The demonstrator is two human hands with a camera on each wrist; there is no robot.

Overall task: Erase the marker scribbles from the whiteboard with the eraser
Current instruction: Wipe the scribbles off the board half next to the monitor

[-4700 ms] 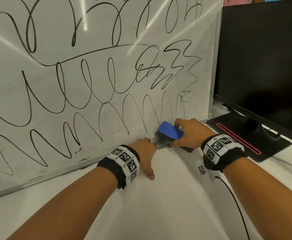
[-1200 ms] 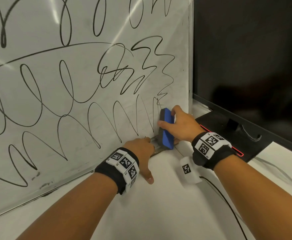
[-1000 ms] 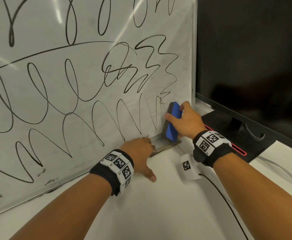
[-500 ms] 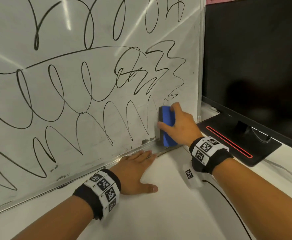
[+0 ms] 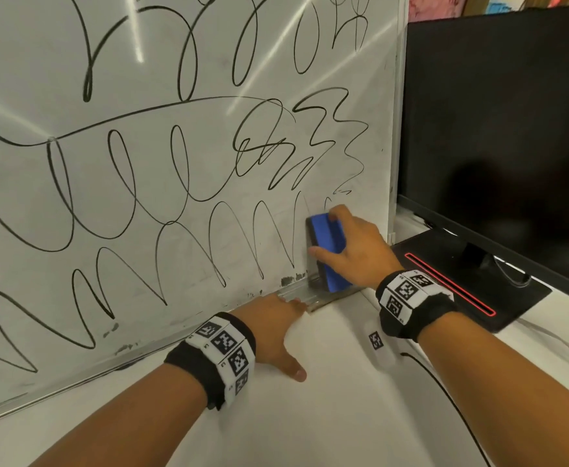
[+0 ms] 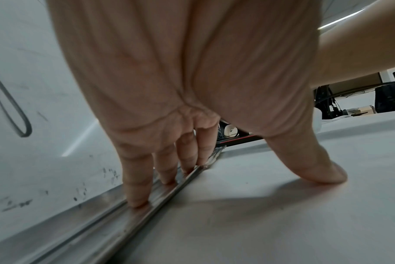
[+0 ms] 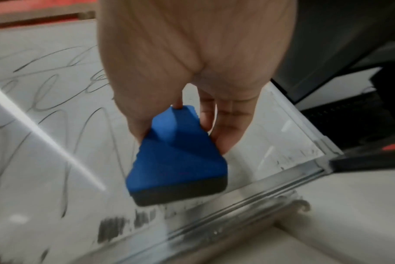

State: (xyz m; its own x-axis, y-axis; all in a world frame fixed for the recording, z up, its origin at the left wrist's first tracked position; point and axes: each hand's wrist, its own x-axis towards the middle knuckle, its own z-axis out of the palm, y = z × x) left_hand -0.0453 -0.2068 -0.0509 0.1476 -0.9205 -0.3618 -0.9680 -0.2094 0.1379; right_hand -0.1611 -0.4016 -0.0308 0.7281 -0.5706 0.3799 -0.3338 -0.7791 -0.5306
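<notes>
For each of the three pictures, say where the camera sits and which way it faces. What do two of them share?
Head: looks forward and down at the whiteboard; both forearms show.
Left wrist: looks along the left hand, fingers on the board's bottom rail.
Right wrist: looks along the right hand gripping the eraser.
Shared: head and right wrist both show the eraser on the board.

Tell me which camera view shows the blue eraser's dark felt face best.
The right wrist view: the eraser fills the middle, its dark felt edge visible against the whiteboard, gripped by the right hand. The head view shows the eraser smaller, partly covered by fingers, felt only a thin strip. The left wrist view does not show it.
</notes>
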